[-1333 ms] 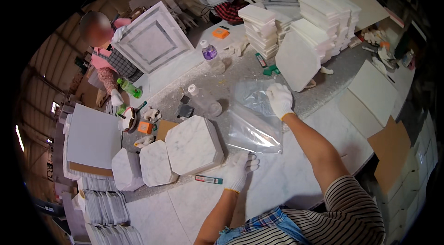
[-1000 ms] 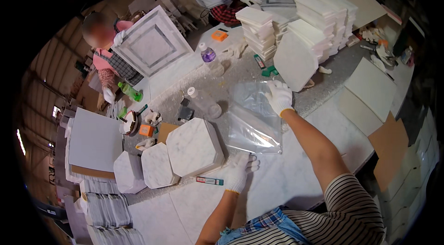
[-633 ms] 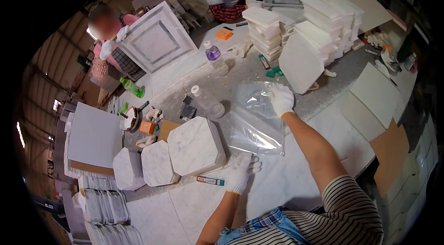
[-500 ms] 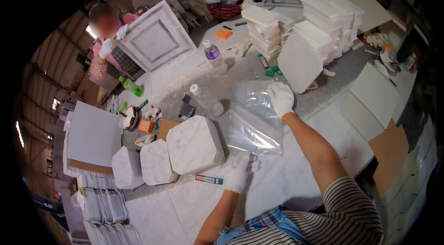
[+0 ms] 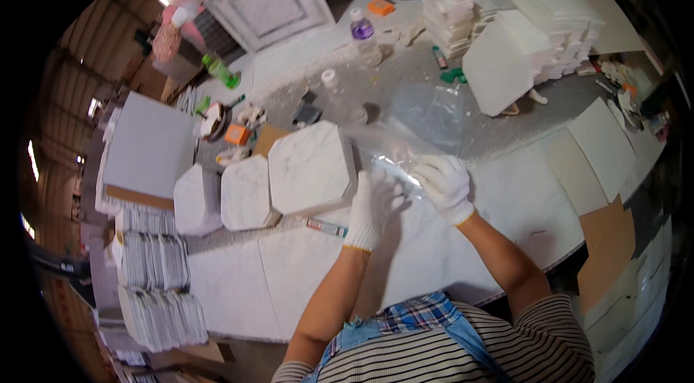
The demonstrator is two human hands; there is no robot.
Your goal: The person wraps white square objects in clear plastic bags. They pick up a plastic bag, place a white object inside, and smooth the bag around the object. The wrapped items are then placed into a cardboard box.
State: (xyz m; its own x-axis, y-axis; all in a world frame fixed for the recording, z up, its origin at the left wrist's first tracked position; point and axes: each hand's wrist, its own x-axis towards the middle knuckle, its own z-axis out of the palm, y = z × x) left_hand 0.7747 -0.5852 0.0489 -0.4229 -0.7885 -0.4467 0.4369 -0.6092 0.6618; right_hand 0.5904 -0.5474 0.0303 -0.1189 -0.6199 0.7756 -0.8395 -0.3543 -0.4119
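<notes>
— Take the large octagonal marble block point(image 5: 311, 170) as landmark. Set on what?
— On a grey, dusty worktable point(image 5: 510, 131), with pale marble slabs point(image 5: 499, 217) nearer than the block.
— Carries what leftward of it?
— Bears a medium block point(image 5: 247, 194) beside it, then a small block point(image 5: 195, 199).
— Beyond it?
— Holds a dark piece point(image 5: 309, 113), a clear bottle point(image 5: 335, 94), and, more leftward, an orange box point(image 5: 236, 134).
— Nearer, or rightward?
— Has a slim box point(image 5: 327, 227) just nearer; rightward, a flat clear bag point(image 5: 429, 115), then stacked white tiles point(image 5: 557, 14) farther off.
</notes>
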